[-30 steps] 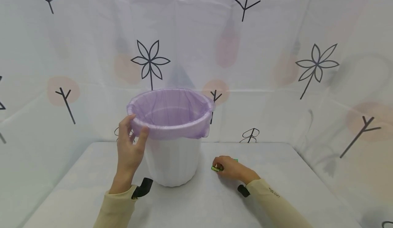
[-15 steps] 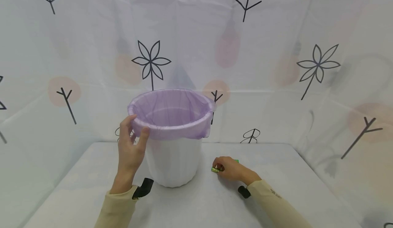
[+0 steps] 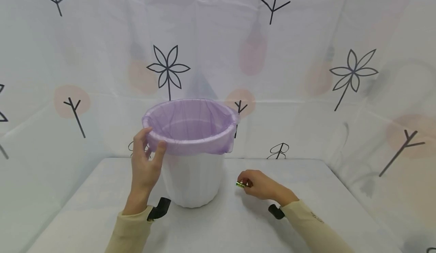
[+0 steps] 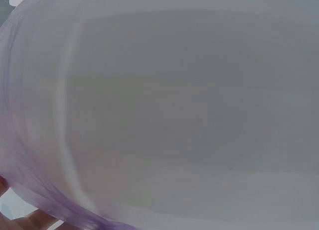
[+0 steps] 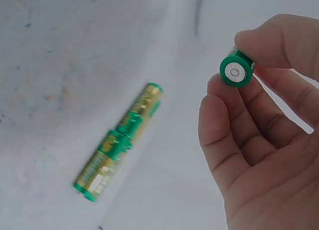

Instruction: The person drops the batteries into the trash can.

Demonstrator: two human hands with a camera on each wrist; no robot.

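A white trash bin stands upright on the table, its purple bag folded out over the rim. My left hand holds the bin's near-left rim through the bag, thumb on the front side. Some of its fingers show at the lower left of the left wrist view, beside the bag. To the right of the bin, my right hand pinches a green and gold battery between thumb and fingers. The right wrist view shows this battery end-on, above the table. More batteries lie end to end on the tabletop.
The white-covered table carries the bin near its middle. A patterned white cloth hangs behind the table and along its sides. Dark wrist devices sit at both sleeves.
My right hand has risen slightly and shifted right with the battery. The green bit seen behind that hand earlier is now hidden in the head view. My left hand stays on the rim.
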